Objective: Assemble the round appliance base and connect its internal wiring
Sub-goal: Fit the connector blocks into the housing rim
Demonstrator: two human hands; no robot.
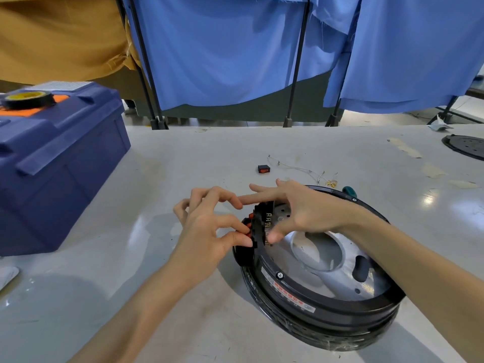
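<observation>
Head-worn view, angled down, near table (183, 158)

Glossy grey table (183, 153), blue curtains (222, 48) on black frames (296, 74) behind

A workshop: bare workbench (183, 158), blue toolbox (52, 158), curtain partitions (222, 48).

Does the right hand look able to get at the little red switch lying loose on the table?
Probably yes. The loose switch lies on bare table just beyond the right hand, with nothing between; the hand would have to leave the base.
</observation>
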